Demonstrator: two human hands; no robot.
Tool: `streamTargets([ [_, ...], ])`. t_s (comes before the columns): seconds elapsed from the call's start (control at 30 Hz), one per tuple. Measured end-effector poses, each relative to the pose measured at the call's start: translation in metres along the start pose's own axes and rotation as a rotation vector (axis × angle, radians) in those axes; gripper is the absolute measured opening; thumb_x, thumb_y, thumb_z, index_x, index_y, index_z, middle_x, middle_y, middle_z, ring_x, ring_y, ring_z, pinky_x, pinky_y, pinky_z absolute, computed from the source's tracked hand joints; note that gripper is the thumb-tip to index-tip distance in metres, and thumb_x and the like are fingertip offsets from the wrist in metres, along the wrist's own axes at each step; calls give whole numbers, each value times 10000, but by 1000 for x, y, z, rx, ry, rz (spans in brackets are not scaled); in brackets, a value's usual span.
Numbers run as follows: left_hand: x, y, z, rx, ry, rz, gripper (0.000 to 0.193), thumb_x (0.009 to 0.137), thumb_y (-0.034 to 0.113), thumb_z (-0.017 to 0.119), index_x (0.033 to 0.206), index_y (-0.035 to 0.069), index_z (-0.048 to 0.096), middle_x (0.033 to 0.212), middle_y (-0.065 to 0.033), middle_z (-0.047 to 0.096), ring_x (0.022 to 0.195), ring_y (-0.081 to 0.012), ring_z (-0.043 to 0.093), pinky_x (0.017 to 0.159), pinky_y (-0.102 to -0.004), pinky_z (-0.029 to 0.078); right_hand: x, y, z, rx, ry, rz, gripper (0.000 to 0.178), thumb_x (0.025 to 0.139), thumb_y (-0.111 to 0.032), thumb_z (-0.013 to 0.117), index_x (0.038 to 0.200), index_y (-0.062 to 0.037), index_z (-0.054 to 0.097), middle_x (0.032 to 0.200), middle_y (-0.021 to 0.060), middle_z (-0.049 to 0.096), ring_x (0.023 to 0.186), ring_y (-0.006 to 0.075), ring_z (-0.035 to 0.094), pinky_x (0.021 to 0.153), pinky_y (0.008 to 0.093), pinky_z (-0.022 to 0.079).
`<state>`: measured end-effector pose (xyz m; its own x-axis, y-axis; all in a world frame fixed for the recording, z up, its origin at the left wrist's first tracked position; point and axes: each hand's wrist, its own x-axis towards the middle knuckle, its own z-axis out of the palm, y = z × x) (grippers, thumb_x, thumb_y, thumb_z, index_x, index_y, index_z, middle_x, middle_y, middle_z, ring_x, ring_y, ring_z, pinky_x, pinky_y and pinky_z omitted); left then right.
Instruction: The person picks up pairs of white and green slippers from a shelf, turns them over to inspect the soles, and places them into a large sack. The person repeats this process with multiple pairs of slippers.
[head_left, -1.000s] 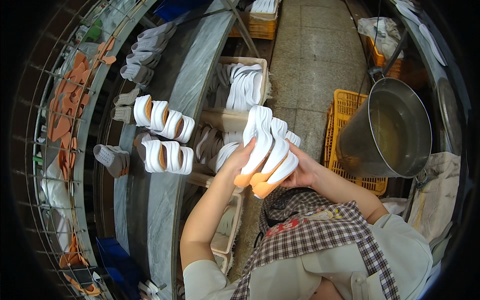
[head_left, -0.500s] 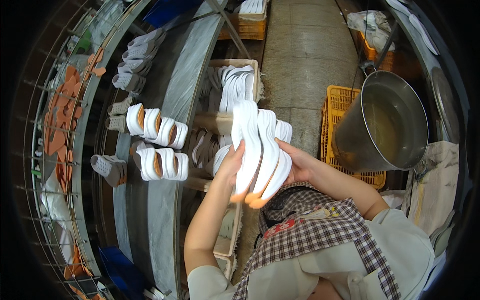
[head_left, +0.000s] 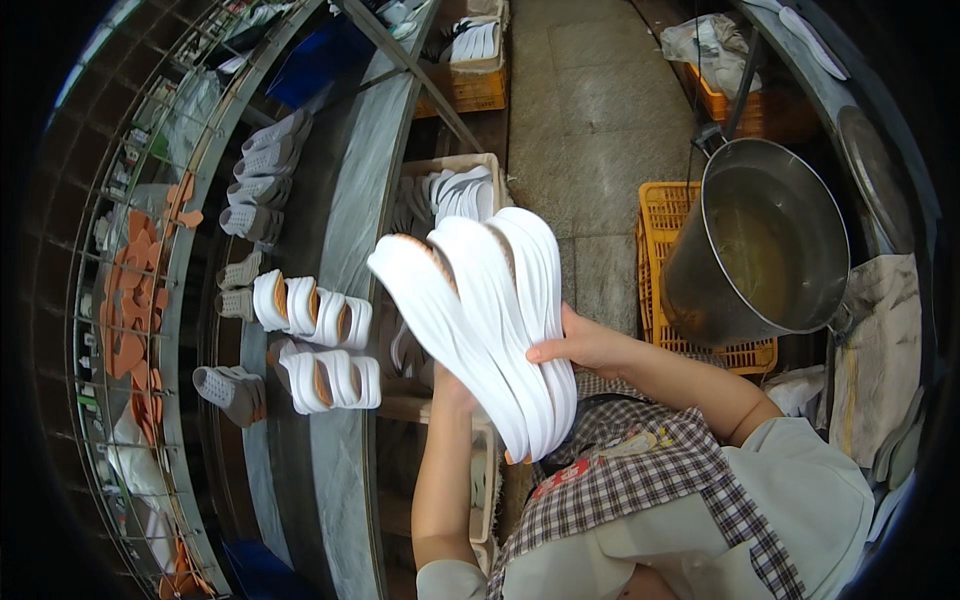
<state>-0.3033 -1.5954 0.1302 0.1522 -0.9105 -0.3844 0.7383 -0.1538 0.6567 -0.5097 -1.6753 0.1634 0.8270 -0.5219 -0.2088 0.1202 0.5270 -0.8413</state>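
Between my two hands is a stack of white shoe soles (head_left: 490, 320), several pressed side by side and tilted, with bits of orange-tan showing along their upper edges. My right hand (head_left: 585, 342) grips the stack from the right, its thumb lying across the outer sole. From the left, my left hand (head_left: 452, 390) supports the stack; its fingers are mostly hidden behind the soles. To the left, white soles with tan insides (head_left: 315, 310) stand in two rows on a dark belt, near grey perforated shoe pieces (head_left: 258, 190).
Below the belt's edge stands a bin of white soles (head_left: 465, 190). At right a large metal bucket (head_left: 690, 280) with liquid stands by a yellow crate (head_left: 655, 225). A wire rack (head_left: 130, 290) at far left holds orange pieces. Another crate (head_left: 480, 90) stands at the back.
The stack has turned and swung leftward, its upper ends fanning out toward the belt. My right thumb now lies over its face, and my left hand has moved lower. The view has shifted slightly.
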Motion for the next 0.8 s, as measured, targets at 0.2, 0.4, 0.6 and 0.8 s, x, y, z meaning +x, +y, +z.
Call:
streamTargets([
  [0.2, 14, 6, -12, -106, 55, -47, 536, 898, 221, 580, 1358, 19, 396, 1320, -183, 471, 1061, -331, 554, 866, -473, 520, -1, -6, -6, -165, 13, -136, 1155, 584, -373, 820, 1448, -23, 138, 1402, 234, 302, 1324, 357, 299, 1099, 449, 253],
  [0.4, 19, 7, -17, -188, -22, 7, 547, 894, 229, 587, 1359, 16, 393, 1323, -186, 462, 1048, -324, 548, 852, -467, 522, -4, -10, -18, -479, 114, -85, 1184, 565, -335, 832, 1456, -18, 119, 1427, 247, 211, 1349, 403, 203, 1103, 454, 245],
  [0.6, 3, -3, -19, -269, -77, 27, 558, 891, 237, 594, 1360, 14, 391, 1326, -188, 454, 1034, -317, 542, 839, -462, 524, -2, -23, -27, -773, 84, -388, 1112, 642, -340, 805, 1474, -84, 113, 1444, 237, 228, 1355, 382, 231, 1104, 460, 243],
  [0.8, -8, -24, -11, -223, -152, -78, 570, 888, 245, 602, 1361, 11, 389, 1329, -191, 445, 1021, -311, 535, 825, -456, 526, 8, -37, -48, -1207, -137, -718, 721, 826, -94, 621, 1456, -110, 270, 1475, 167, 308, 1359, 305, 307, 1082, 430, 293],
])
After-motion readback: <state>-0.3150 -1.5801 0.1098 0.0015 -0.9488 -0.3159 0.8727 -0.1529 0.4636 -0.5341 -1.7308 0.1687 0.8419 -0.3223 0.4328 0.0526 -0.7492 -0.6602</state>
